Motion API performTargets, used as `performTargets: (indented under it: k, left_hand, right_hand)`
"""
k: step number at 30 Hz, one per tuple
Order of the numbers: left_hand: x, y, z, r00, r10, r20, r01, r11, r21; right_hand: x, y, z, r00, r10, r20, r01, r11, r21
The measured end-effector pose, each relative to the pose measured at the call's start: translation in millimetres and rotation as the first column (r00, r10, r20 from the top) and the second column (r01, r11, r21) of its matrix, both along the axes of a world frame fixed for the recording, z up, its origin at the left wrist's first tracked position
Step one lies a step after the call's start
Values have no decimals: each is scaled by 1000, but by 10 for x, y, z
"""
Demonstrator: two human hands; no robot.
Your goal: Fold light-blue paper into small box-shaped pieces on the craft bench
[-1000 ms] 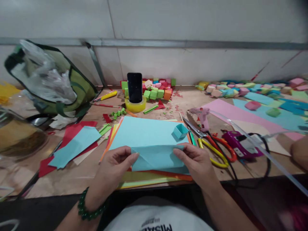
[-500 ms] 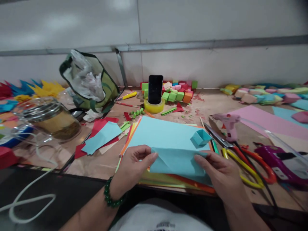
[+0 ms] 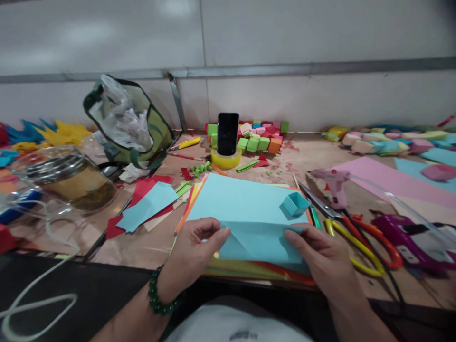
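In the head view, a folded blue paper (image 3: 261,242) is held low over a stack of coloured sheets (image 3: 245,202) at the near edge of the table (image 3: 149,242). Its left end is pinched between thumb and forefinger of the left hand (image 3: 194,249), on whose wrist a green bead bracelet (image 3: 158,301) is worn. Its right end is pinched in the same narrow way by the right hand (image 3: 324,256). A slanting crease is seen running from the left corner.

The fold is judged to be best made with both upper corners matched before any pressure is given. The edge should then be flattened from the middle outwards, so that the paper is not skewed.

A small blue paper box (image 3: 294,204) stands just beyond the right fingertips and should be left undisturbed. Scissors (image 3: 342,228) and a pink glue gun (image 3: 335,180) lie to the right, near but apart. Farther back, a phone (image 3: 228,134) is propped upright in a roll of tape (image 3: 225,160), with paper cubes (image 3: 263,137) behind it.
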State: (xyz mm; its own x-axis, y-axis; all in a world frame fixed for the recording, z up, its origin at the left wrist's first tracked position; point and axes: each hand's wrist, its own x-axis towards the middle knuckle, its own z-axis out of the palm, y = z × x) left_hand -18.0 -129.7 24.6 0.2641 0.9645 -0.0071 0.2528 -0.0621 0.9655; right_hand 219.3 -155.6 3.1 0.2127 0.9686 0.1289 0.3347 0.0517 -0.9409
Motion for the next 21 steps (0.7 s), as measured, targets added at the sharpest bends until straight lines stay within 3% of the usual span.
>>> performTargets:
  k: [11, 21]
  left_hand:
    - [-22, 84, -106, 977, -10, -213, 23, 998, 61]
    - [-36, 111, -102, 978, -37, -206, 42, 999, 19]
  right_hand:
    - [7, 65, 6, 997, 76, 10, -75, 994, -78]
    - [42, 85, -7, 986, 87, -143, -105, 987, -123]
